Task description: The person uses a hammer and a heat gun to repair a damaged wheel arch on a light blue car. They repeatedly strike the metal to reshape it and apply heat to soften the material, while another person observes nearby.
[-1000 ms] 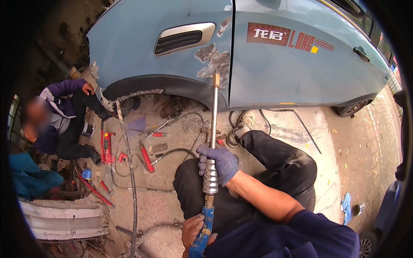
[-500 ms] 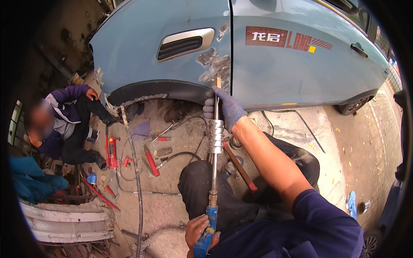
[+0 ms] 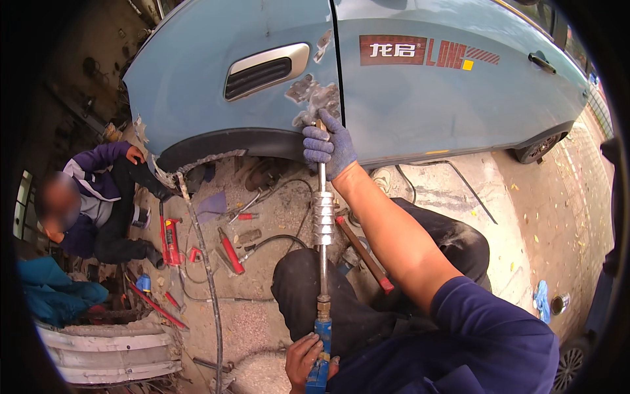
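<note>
Panel: blue-grey paint on the car body (image 3: 420, 111) is ground to bare metal in a patch (image 3: 315, 98) beside the door seam, just above the wheel arch.
Tool: a slide hammer (image 3: 322, 262) stands nearly upright between the person's knees, its tip up at the bare patch and its blue handle (image 3: 319, 354) down by the lap.
Right hand: the gloved right hand (image 3: 330, 148) is closed around the top of the rod, right under the patch.
Left hand: the bare left hand (image 3: 305, 358) is wrapped around the blue handle at the lower end.
Weight: the ribbed sliding weight (image 3: 323, 218) sits on the rod between the two hands, nearer the gloved one.
Pinch risk: if the weight runs up the rod, it could strike the gloved fingers, since they lie in its path.
Slip risk: whether the tip is fixed to the metal cannot be told; a weak hold could let go and throw the rod back at the person.
Ground: red tools (image 3: 231, 251), hoses (image 3: 210, 289) and a hammer (image 3: 364, 253) lie close to the legs, likely to snag a foot.
Bystander: a crouching person (image 3: 98, 197) works near the wheel arch, within reach of a flung tool.
</note>
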`<state>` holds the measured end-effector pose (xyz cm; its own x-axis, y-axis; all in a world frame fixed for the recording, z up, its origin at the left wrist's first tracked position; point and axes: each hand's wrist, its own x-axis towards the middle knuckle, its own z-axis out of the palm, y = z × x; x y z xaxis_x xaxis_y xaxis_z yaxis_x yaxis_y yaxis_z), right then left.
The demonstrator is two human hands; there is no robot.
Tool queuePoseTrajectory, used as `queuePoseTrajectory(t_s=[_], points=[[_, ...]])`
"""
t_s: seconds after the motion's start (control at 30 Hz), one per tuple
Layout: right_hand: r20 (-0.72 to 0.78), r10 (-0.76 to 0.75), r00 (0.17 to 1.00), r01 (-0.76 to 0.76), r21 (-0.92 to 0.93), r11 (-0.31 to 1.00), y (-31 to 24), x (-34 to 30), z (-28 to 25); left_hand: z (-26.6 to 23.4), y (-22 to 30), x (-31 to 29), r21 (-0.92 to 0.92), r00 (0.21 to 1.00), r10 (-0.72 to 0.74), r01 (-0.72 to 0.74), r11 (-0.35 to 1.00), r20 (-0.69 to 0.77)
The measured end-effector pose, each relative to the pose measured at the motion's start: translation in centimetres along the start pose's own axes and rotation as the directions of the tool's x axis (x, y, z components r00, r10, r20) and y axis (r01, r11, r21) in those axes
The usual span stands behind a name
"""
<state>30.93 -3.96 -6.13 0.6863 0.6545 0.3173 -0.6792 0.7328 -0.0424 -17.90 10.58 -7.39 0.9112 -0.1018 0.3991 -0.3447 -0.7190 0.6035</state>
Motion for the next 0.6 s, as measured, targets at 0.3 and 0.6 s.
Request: queuePoseTrajectory(t_s=[0.3,0.6], points=[[-0.606,-0.471,0.641,-0.221,-0.734,0.643,1.5,1.4,4.7,1.3,-1.9,-1.9,-0.786,0.910,-0.412,0.213,0.580,-0.057],[-0.063,0.019,0.998,-0.024,-0.083,0.996,-0.3,0.3,0.5,-0.1,-0.4,-0.8,-0.052,1.000,-0.009,0.009,0.999,0.007]])
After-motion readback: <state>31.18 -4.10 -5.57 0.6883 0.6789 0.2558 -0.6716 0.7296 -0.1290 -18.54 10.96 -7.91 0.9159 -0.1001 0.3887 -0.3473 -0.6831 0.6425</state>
